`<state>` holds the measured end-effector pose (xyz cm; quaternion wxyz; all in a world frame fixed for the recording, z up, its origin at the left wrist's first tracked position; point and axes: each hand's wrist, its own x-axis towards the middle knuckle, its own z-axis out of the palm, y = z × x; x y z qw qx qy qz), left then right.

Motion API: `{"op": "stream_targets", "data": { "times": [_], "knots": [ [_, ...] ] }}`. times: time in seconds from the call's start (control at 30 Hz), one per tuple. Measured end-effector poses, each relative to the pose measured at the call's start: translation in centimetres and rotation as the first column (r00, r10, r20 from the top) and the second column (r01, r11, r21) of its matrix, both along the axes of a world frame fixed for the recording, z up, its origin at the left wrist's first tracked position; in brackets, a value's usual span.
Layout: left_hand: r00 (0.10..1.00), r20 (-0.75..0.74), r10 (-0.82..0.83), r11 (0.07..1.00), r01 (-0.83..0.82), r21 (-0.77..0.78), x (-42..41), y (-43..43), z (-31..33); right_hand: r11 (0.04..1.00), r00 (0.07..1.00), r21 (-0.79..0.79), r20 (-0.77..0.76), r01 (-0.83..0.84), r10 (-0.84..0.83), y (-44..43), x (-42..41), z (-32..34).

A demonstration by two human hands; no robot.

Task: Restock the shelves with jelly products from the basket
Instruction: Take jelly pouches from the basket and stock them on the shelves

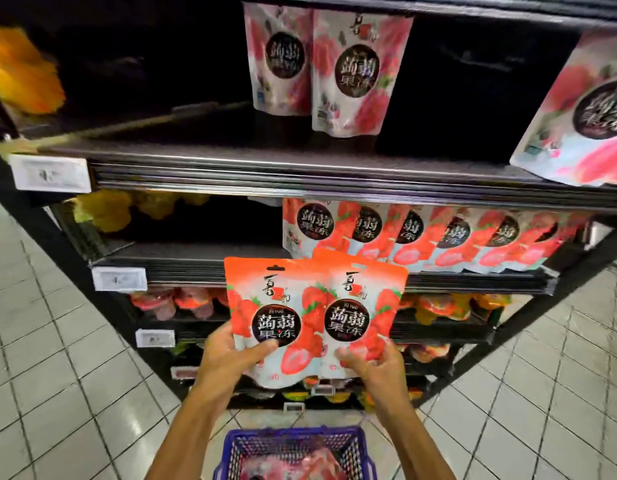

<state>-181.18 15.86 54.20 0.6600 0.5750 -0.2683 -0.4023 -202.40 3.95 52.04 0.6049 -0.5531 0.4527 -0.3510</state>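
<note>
Orange-and-white strawberry jelly pouches, two side by side, are held upright and face-on in front of the black shelving unit (300, 174), the right pouch (364, 306) overlapping the edge of the left pouch (265, 299). The left hand (227, 358) grips the left pouch at its lower left corner, thumb laid across the front below the round black label, fingers hidden behind. The right hand (373, 363) pinches the lower part of the right pouch, fingers curled over its front. An orange edge shows behind the pair; whether it is a third pouch cannot be told. Both pouches sit level with the third shelf down, just below a row of matching pouches (432, 237) that overlap one another along the right half of the second shelf. On the top shelf, two standing pouches (345, 74) are set together near the middle and a single pouch (577, 116) stands at the right end, tilted. Blurred yellow-orange packets (19, 71) occupy the far left of that shelf, with yellow packets (102, 209) at the left of the shelf beneath. White price tags (50, 173) are fixed to the shelf edges on the left. Jelly cups (168, 301) line the lower shelves behind the held pouches. Between the forearms, a blue basket (293, 434) stands on the pale tiled floor (57, 375), holding red-and-white packets too blurred to identify.
</note>
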Motion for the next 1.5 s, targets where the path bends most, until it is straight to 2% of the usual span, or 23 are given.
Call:
{"op": "stream_targets", "data": {
  "times": [0.27,0.9,1.1,1.2,1.5],
  "knots": [
    [0.997,-0.045,0.054,0.996,-0.051,0.068,1.9,1.0,-2.2,1.000,0.999,0.013,-0.027,-0.024,0.024,1.2,1.1,-0.9],
    [0.997,-0.059,-0.041,0.998,0.044,0.038,7.0,2.1,-2.5,0.996,0.996,-0.020,-0.013,0.083,-0.083,4.0,5.4,-1.4],
    [0.998,-0.038,-0.045,0.998,0.046,0.035,8.3,1.5,-1.4,0.984,0.993,-0.130,0.030,0.118,-0.115,1.7,8.0,1.9],
    [0.999,-0.043,-0.033,0.999,0.034,0.024,8.8,1.4,-1.0,0.975,0.996,-0.204,0.033,0.085,-0.080,0.2,9.8,3.7],
    [0.998,-0.053,-0.025,1.000,0.024,-0.005,10.4,0.8,-0.2,0.931,0.999,-0.364,-0.048,0.003,-0.021,-4.0,16.0,7.5]
  ]
}}
